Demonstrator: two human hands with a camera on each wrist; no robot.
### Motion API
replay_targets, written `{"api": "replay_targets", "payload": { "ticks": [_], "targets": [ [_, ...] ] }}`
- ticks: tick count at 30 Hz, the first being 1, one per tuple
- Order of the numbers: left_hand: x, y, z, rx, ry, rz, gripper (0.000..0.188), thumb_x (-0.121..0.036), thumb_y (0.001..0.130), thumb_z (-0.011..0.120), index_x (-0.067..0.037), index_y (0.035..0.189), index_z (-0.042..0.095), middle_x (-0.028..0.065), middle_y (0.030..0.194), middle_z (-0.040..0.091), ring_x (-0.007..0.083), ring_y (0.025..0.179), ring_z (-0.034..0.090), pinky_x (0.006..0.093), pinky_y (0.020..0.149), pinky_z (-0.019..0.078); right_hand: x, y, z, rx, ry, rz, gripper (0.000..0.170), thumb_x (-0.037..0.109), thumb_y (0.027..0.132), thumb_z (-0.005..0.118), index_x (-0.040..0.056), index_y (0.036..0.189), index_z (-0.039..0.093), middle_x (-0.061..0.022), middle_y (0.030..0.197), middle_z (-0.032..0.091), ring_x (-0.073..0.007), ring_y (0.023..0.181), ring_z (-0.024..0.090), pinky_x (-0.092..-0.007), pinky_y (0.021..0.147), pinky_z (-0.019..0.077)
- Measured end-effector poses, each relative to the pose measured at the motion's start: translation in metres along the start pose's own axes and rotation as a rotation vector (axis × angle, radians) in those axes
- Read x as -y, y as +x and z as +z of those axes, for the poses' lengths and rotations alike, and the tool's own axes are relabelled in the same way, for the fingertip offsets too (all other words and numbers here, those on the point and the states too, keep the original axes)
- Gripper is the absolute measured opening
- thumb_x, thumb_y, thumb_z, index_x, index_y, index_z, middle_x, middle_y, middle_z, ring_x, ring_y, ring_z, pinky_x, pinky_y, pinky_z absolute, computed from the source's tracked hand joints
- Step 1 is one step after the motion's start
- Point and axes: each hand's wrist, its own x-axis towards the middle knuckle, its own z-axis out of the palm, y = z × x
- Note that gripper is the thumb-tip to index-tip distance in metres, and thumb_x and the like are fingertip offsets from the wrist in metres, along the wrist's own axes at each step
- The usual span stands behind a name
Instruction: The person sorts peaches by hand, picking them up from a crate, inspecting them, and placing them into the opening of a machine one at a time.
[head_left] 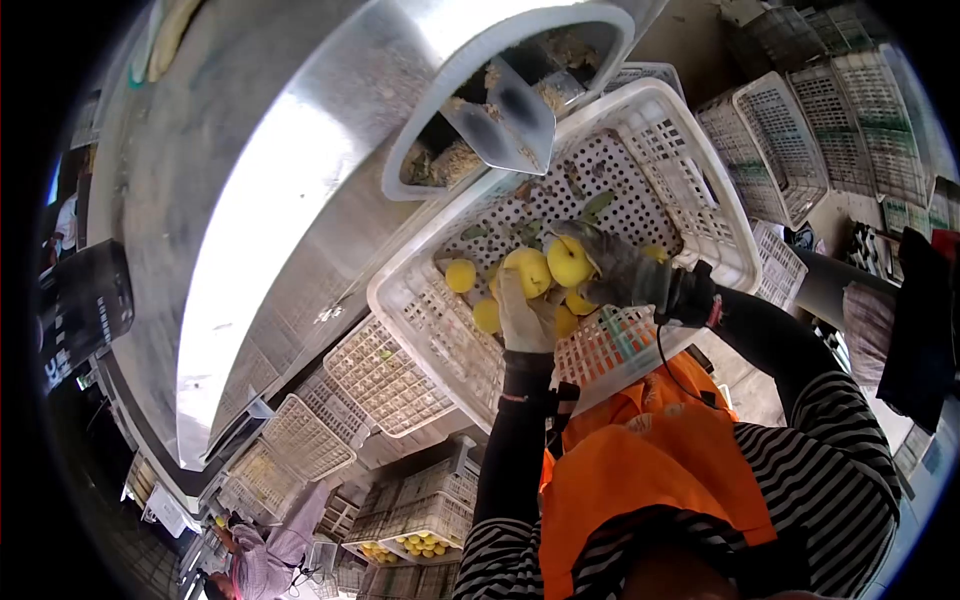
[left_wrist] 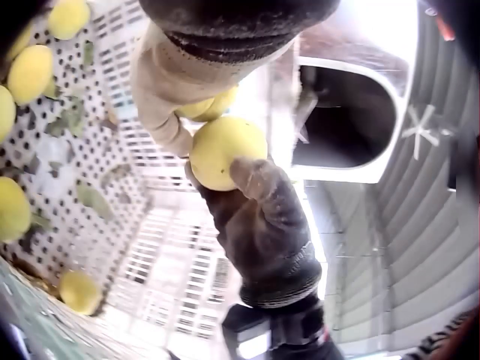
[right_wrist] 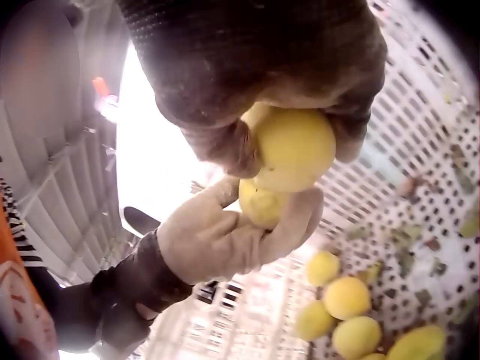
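Note:
My left hand, in a pale glove, holds a round yellow fruit over the near part of a white plastic crate. Beside it my right hand, in a dark, soiled glove, grips another yellow fruit between thumb and fingers. The left wrist view shows the right hand's fruit close against the pale glove. From the right wrist, the left hand's fruit appears just below the right hand's and partly covered by it. Several loose yellow fruits lie on the crate's perforated floor.
Green leaves and scraps lie in the crate. A metal machine with an oval opening overhangs its far side. More white crates stand at left, and stacked ones at right. Another person is at lower left.

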Motion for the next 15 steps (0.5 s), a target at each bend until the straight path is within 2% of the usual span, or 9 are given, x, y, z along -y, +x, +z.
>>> {"api": "replay_targets", "payload": {
  "ticks": [1,2,5,8,9,10,12,14,15],
  "targets": [
    [-0.041,-0.007,0.013,-0.138,-0.478,-0.147,0.05,-0.046,0.09,0.057,-0.009,0.124,0.048,0.0097,0.115,0.056,0.0268,0.103,0.058,0.0457,0.084,0.0502,0.015,-0.002,0.001,-0.153,0.069,-0.134,0.091,0.022,0.069,0.078,0.001,0.143,0.029,-0.0209,0.138,0.043,-0.0361,0.125,0.046,-0.0405,0.106,0.0365],
    [-0.066,-0.01,0.018,-0.261,-0.956,-0.29,0.052,-0.053,0.086,0.057,-0.012,0.118,0.055,0.0088,0.114,0.059,0.0269,0.101,0.058,0.0414,0.08,0.0493,0.034,-0.002,-0.002,-0.167,0.059,-0.162,0.091,0.022,0.069,0.078,0.001,0.143,0.029,-0.0209,0.138,0.043,-0.0361,0.125,0.046,-0.0405,0.106,0.0365],
    [-0.069,-0.012,0.003,-0.021,-1.115,-0.088,0.058,-0.044,0.093,0.054,-0.007,0.135,0.038,0.0102,0.123,0.051,0.0265,0.113,0.053,0.0442,0.09,0.0511,0.072,0.003,-0.013,-0.339,0.098,0.074,0.091,0.014,0.069,0.078,0.0016,0.144,0.028,-0.0207,0.14,0.041,-0.034,0.126,0.045,-0.0383,0.107,0.0357],
    [-0.155,-0.008,0.021,-0.184,-0.845,0.124,0.063,-0.044,0.093,0.055,-0.009,0.142,0.033,0.0113,0.127,0.049,0.0265,0.114,0.054,0.0409,0.089,0.0521,0.066,0.03,-0.018,-0.564,0.364,-0.482,0.094,0.012,0.065,0.082,0.0019,0.142,0.029,-0.0206,0.142,0.038,-0.0311,0.122,0.048,-0.0412,0.103,0.0398],
    [-0.176,-0.013,0.024,-0.19,-0.743,0.169,0.068,-0.044,0.093,0.055,-0.011,0.146,0.029,0.0122,0.129,0.048,0.0259,0.113,0.054,0.0396,0.086,0.054,0.101,0.029,-0.052,-0.463,0.251,-0.281,0.096,0.009,0.064,0.082,0.0027,0.142,0.027,-0.0188,0.134,0.044,-0.0335,0.111,0.053,-0.0452,0.098,0.0436],
    [-0.177,-0.01,0.02,-0.189,-0.738,0.179,0.068,-0.044,0.093,0.055,-0.011,0.146,0.029,0.0122,0.129,0.048,0.0259,0.113,0.054,0.0396,0.086,0.054,0.094,0.044,-0.051,-0.465,0.253,-0.293,0.096,0.009,0.064,0.082,0.0027,0.142,0.027,-0.0188,0.134,0.044,-0.0335,0.111,0.053,-0.0452,0.098,0.0436],
    [-0.168,0.0,0.012,-0.113,-0.795,0.106,0.065,-0.04,0.095,0.054,-0.011,0.147,0.028,0.0138,0.132,0.046,0.027,0.112,0.056,0.039,0.084,0.0554,0.057,0.1,-0.048,-0.721,-0.375,-0.245,0.09,0.011,0.064,0.08,0.0014,0.139,0.03,-0.0204,0.127,0.046,-0.036,0.099,0.057,-0.0475,0.093,0.0468],
    [-0.158,0.013,0.006,-0.122,-0.882,0.044,0.057,-0.039,0.098,0.048,-0.008,0.143,0.033,0.0154,0.128,0.05,0.03,0.108,0.058,0.0447,0.085,0.0548,0.026,0.141,-0.04,-0.839,-0.63,-0.269,0.076,0.018,0.068,0.078,-0.001,0.129,0.037,-0.0212,0.114,0.051,-0.036,0.091,0.059,-0.0474,0.085,0.0483],
    [-0.16,0.016,0.004,-0.092,-0.911,-0.032,0.054,-0.041,0.098,0.046,-0.007,0.139,0.036,0.0164,0.124,0.053,0.0316,0.107,0.059,0.0478,0.085,0.0539,0.037,0.152,-0.045,-0.763,-0.657,-0.17,0.053,0.027,0.075,0.072,0.0034,0.117,0.05,-0.016,0.105,0.057,-0.0308,0.089,0.06,-0.0435,0.078,0.0485]
  ]
}}
